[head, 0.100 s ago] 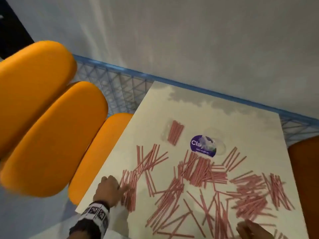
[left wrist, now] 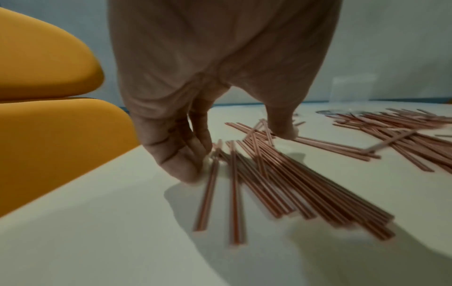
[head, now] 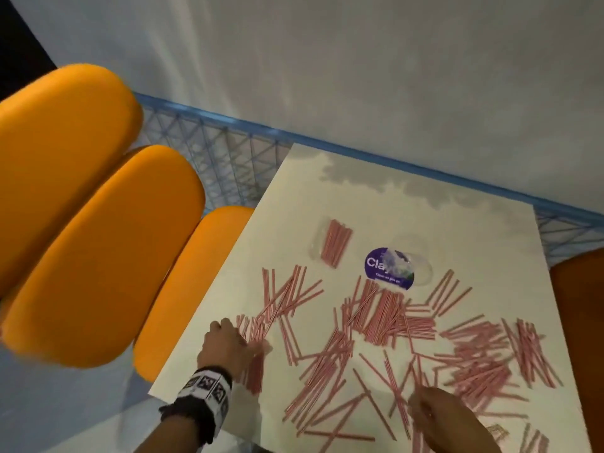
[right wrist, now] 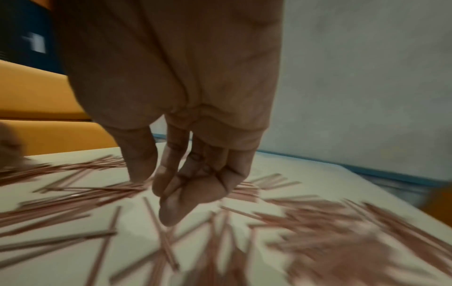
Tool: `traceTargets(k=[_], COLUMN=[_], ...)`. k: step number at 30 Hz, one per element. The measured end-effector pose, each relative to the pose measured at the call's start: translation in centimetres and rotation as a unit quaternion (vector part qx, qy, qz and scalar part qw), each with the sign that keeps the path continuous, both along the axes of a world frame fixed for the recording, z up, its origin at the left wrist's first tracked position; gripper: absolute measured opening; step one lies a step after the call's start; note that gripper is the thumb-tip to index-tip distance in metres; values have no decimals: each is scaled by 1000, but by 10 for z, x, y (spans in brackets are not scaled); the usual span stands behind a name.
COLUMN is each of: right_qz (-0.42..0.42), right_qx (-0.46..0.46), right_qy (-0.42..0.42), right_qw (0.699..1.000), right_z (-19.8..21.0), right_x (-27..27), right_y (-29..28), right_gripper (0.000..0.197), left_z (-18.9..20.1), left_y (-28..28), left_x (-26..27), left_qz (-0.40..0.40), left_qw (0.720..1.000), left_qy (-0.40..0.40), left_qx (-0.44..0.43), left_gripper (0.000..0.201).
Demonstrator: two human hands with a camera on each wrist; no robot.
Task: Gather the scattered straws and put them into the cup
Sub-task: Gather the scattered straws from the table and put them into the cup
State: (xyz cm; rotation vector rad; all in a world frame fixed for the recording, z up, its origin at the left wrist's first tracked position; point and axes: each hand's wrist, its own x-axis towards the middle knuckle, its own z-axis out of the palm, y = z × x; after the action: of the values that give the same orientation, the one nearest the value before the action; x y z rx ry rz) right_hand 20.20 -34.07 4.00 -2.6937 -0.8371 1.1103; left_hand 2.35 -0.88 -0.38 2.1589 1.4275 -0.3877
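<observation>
Early stage: 1 bundle stands in the clear cup (head: 330, 248) near the tabletop's (head: 294, 197) far edge; most straws (head: 385, 317) lie scattered. Left hand (head: 225, 349), fingers spread, presses straws at the left edge; right hand (head: 438, 416) hangs loosely curled, empty. Orange cushions (head: 108, 250) flank the left edge.
</observation>
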Motion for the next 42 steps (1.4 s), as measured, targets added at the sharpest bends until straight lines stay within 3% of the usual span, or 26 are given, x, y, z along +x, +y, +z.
traceTargets(k=[2, 7, 13, 17, 22, 25, 27, 30, 32, 35, 37, 40, 42], right_qz=[43, 97, 66, 140, 206, 233, 192, 17, -71, -122, -125, -108, -159], right_qx=[33, 36, 13, 77, 110, 129, 157, 155, 69, -1, 21, 46, 63], right_qy=[-13, -78, -77, -35, -67, -78, -81, -99, -44, 37, 26, 0, 7], right_qw=[998, 992, 995, 987, 970, 961, 966, 983, 994, 992, 992, 993, 985], right_z=[3, 0, -27, -55, -67, -71, -65, -54, -55, -60, -64, -57, -50], right_x=[-8, 6, 4, -13, 2, 4, 5, 4, -2, -23, -35, -40, -25], right_y=[43, 157, 255, 282, 272, 255, 247, 237, 232, 239, 249, 258, 259], right_gripper=[12, 19, 36, 54, 24, 22, 26, 10, 32, 64, 54, 23, 7], left_z=[-2, -1, -3, -4, -2, -6, -9, -12, -12, -13, -16, -18, -20], left_y=[-4, -4, -17, -14, 7, 27, 41, 58, 63, 62, 56, 48, 50], left_x=[12, 11, -9, -13, -19, -13, 0, 29, 49, 70, 81, 87, 86], left_qz=[-11, -11, -30, -20, -18, -15, -24, -35, -42, -41, -49, -62, -32], left_qw=[1000, 999, 998, 997, 997, 997, 996, 996, 996, 995, 995, 993, 992], left_qy=[-15, -30, -54, -72, -72, -75, -80, -86, -84, -85, -85, -90, -112], left_qx=[19, 1, -23, -37, -23, -13, -8, -4, -9, -23, -33, -42, -55], left_gripper=[80, 61, 43, 35, 23, 19, 18, 17, 22, 32, 32, 28, 26])
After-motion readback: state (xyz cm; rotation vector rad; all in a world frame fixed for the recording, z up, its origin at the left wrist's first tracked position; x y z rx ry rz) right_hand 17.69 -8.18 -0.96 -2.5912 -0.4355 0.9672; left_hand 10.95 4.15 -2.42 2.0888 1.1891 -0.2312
